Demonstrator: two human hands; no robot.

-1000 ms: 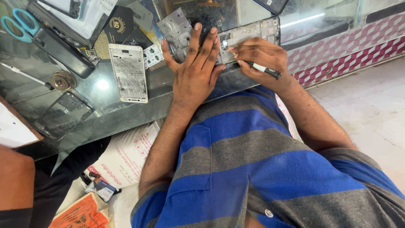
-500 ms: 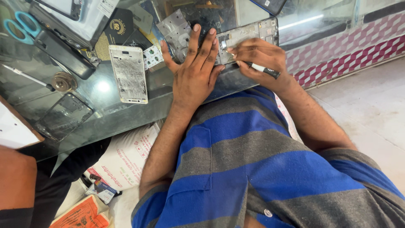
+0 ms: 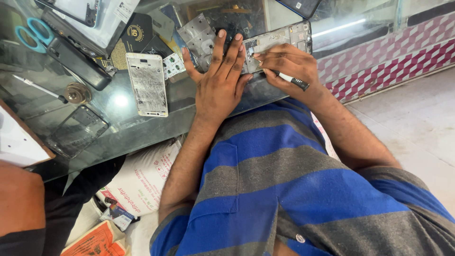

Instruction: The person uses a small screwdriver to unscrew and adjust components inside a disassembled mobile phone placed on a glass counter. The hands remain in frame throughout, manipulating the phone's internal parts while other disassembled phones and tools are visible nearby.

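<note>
The opened grey metal phone frame (image 3: 277, 45) lay long-axis left to right at the far edge of the glass table (image 3: 118, 128), the left hand (image 3: 220, 85) pressing it with fingers spread flat, the right hand (image 3: 286, 64) pinching a black-tipped white screwdriver (image 3: 290, 79) over its middle.

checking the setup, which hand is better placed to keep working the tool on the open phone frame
Right. The right hand already grips the black-handled tool with its fingers at the phone frame. The left hand lies flat, pressing the frame down.
</note>
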